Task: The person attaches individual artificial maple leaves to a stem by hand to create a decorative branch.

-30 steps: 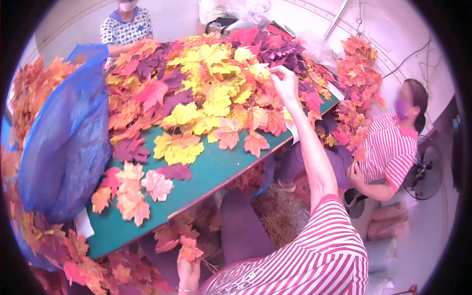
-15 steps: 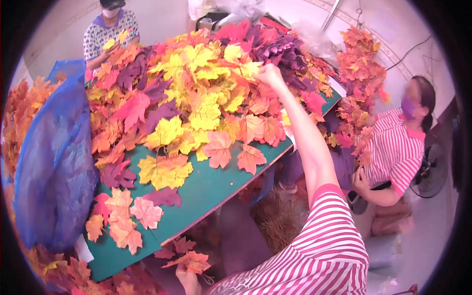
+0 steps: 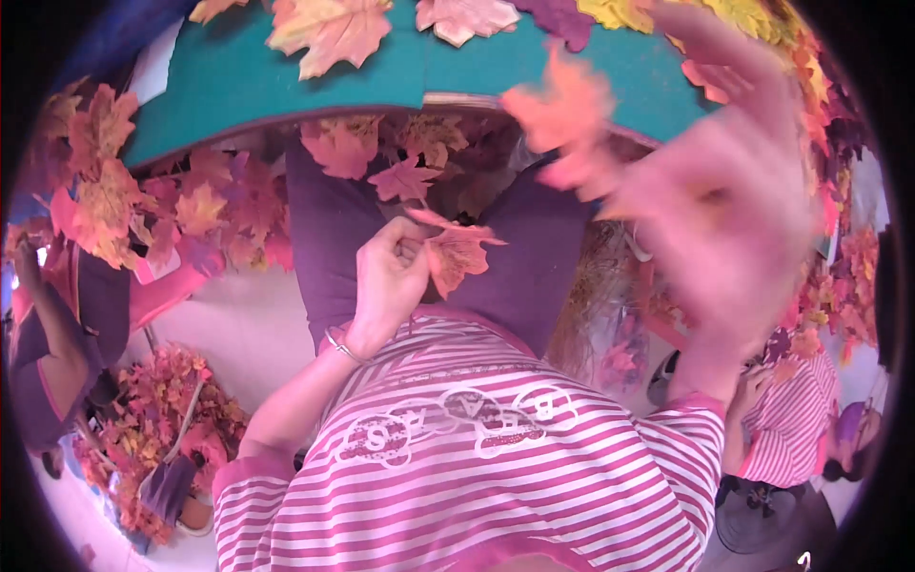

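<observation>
My left hand (image 3: 391, 272), with a bracelet at its wrist, is closed in front of my lap on a spray of artificial maple leaves. A reddish-orange leaf (image 3: 461, 253) hangs from its fingertips, and a pink-red leaf (image 3: 404, 178) shows just beyond. Smeared by motion, my right hand (image 3: 710, 214) is near the table's edge on the right. Orange artificial maple leaves (image 3: 567, 114), blurred too, extend from its fingers toward the left. Its fingers are too blurred to make out singly.
Beyond my lap runs the green table (image 3: 295, 71), with orange, pink and yellow leaves (image 3: 334, 29) on it. Leaf bunches (image 3: 105, 191) hang at the left, above a floor pile (image 3: 172, 419). Co-workers sit on the left (image 3: 57, 353) and right (image 3: 786, 415), near a fan (image 3: 762, 515).
My view has swung down to my lap. My right hand has come back from the leaf heap on the table with orange leaves. My left hand still holds its leaf spray.
</observation>
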